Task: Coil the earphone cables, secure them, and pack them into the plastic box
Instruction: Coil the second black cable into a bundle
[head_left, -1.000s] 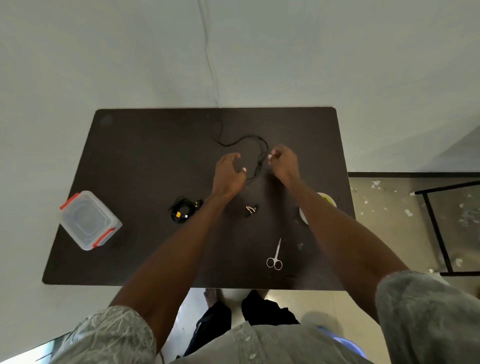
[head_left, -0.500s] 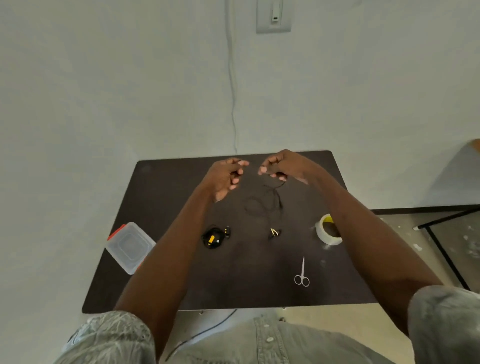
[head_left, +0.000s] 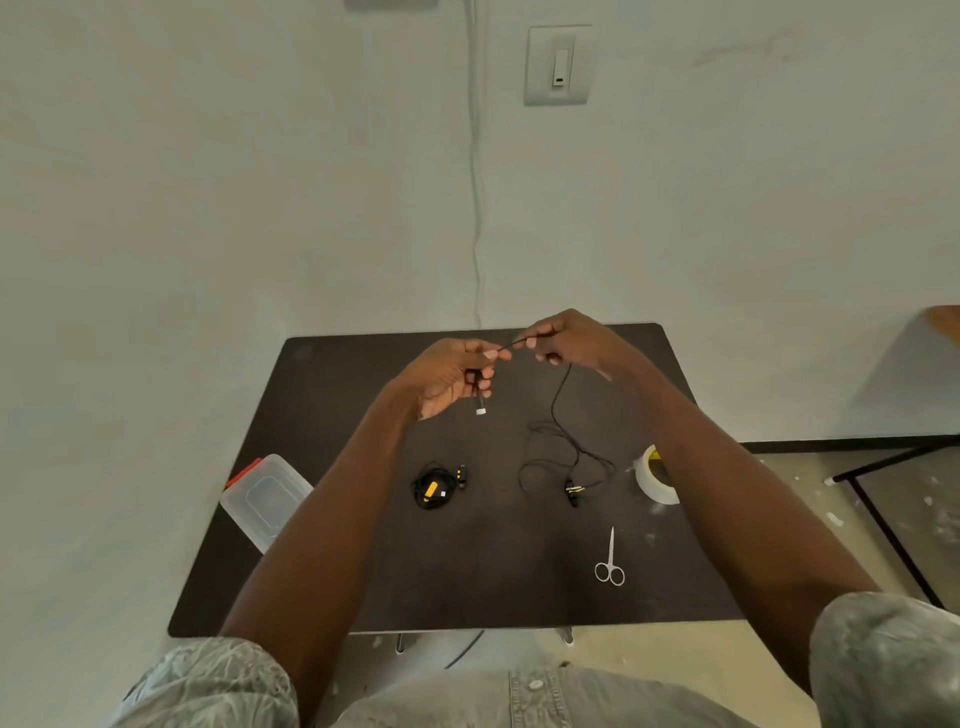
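- The desk (head_left: 332, 519) is sitting lower in view than half a second ago.
- The plastic box (head_left: 266, 498) is resting at its left edge.
- The left hand (head_left: 451, 375) is now pinching the plug end of the earphone cable (head_left: 558, 410).
- The right hand (head_left: 569, 336) is pinching the cable beside it, pulled taut; the rest is trailing onto the desk.
- A coiled earphone bundle (head_left: 434, 488) is lying near the middle.

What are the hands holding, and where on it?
Both hold the black earphone cable near its plug end: the left hand by the plug, the right hand just beyond.
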